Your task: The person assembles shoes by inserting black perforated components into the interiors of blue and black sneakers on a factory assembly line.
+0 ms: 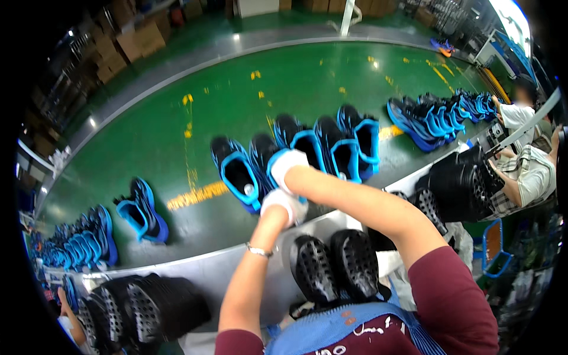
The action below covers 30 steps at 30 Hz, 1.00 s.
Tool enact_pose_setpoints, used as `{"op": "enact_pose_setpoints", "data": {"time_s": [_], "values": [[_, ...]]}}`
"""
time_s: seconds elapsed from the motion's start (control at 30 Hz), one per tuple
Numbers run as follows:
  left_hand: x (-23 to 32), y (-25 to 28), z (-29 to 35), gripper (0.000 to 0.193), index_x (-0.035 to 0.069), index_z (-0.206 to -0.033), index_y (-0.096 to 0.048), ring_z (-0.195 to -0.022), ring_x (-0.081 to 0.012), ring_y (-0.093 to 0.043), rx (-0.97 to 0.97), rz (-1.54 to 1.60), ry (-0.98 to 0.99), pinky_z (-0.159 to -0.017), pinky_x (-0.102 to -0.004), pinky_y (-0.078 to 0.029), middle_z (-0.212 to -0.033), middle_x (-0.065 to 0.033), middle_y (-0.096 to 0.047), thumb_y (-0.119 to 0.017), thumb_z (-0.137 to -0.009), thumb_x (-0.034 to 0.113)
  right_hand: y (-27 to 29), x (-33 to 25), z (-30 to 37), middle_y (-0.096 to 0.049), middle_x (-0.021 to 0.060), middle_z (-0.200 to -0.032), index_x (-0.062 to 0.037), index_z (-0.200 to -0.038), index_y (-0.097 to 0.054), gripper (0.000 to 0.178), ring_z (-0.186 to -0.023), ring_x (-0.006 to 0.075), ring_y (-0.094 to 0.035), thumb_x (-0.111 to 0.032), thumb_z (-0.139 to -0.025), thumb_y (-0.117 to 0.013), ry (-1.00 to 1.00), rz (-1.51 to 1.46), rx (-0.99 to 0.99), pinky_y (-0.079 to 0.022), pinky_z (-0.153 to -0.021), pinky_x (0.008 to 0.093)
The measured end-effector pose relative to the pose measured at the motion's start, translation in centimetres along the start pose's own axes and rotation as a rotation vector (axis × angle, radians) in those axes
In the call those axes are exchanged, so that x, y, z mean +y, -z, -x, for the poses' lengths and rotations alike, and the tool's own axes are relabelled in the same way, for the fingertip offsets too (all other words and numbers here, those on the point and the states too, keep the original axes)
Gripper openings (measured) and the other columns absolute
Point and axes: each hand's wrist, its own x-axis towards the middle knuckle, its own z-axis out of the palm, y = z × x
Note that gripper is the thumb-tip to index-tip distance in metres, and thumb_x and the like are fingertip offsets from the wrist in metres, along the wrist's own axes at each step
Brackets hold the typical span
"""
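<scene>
Both my hands wear white gloves and meet over a black shoe upper with bright blue lining (pixel 264 155) on the green conveyor belt (pixel 236 100). My left hand (pixel 283 204) grips its near side from below. My right hand (pixel 286 165) closes on its collar from above. The shoe stands in a row with several matching black-and-blue uppers (pixel 331 145). Another upper (pixel 236 171) stands just to the left of it.
Two black perforated soles (pixel 334 266) lie close to my chest. Stacks of black soles sit at the lower left (pixel 142 302) and right (pixel 461 183). More blue uppers stand at far left (pixel 89 242) and upper right (pixel 438 115). Another worker (pixel 526 165) sits at the right.
</scene>
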Motion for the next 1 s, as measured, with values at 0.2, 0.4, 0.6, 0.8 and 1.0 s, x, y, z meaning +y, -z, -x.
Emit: {"op": "enact_pose_setpoints", "data": {"time_s": [0.2,0.4,0.6,0.8,1.0], "values": [[-0.7,-0.7,1.2,0.054,0.013,-0.128,-0.062,-0.119,-0.0337,-0.059,0.044,-0.043,-0.052,-0.099,-0.0402,-0.048,-0.128,-0.0171,-0.063,-0.052,-0.088,0.049,3.1,-1.9,2.4,-0.072,0.0101,-0.111,-0.0097,-0.107,-0.075,0.027,-0.103,0.0266,-0.07,-0.013,-0.08,-0.07,0.107,0.145,-0.224,-0.056,-0.085,0.0359],[-1.6,-0.7,0.8,0.053,0.013,-0.123,-0.065,-0.115,-0.0323,-0.062,0.051,0.033,0.003,-0.097,-0.039,-0.05,-0.125,-0.0168,-0.065,-0.058,-0.086,0.05,1.8,-2.8,0.7,-0.07,0.0128,-0.118,-0.0062,-0.11,-0.074,0.026,-0.108,0.0301,-0.068,-0.01,-0.088,-0.06,0.051,-0.011,-0.03,-0.056,-0.089,0.0422],[-1.3,0.3,1.4,0.054,0.012,-0.124,-0.065,-0.119,-0.0298,-0.059,-0.016,-0.026,0.042,-0.099,-0.0373,-0.047,-0.126,-0.0155,-0.064,-0.057,-0.088,0.052,2.5,-2.3,1.8,-0.074,0.0143,-0.101,-0.0077,-0.098,-0.076,0.024,-0.095,0.0289,-0.072,-0.008,-0.074,-0.072,0.165,0.149,-0.084,-0.057,-0.08,0.0372],[-2.0,0.3,0.7,0.047,0.005,-0.106,-0.072,-0.105,-0.0364,-0.065,-0.02,0.017,0.016,-0.091,-0.0405,-0.052,-0.113,-0.0221,-0.067,-0.061,-0.081,0.043,3.8,-1.4,2.9,-0.074,0.014,-0.097,-0.0083,-0.094,-0.076,0.022,-0.094,0.0286,-0.072,-0.011,-0.072,-0.073,0.185,0.164,-0.068,-0.057,-0.078,0.0381],[-1.6,1.3,1.4,0.049,0.006,-0.109,-0.07,-0.091,-0.0346,-0.068,-0.09,0.064,0.046,-0.082,-0.0397,-0.054,-0.101,-0.0216,-0.07,-0.061,-0.082,0.046,2.1,-0.7,1.8,-0.074,0.0152,-0.095,-0.0084,-0.089,-0.076,0.016,-0.09,0.0302,-0.072,-0.01,-0.079,-0.065,0.204,0.122,0.043,-0.058,-0.076,0.0401]]}}
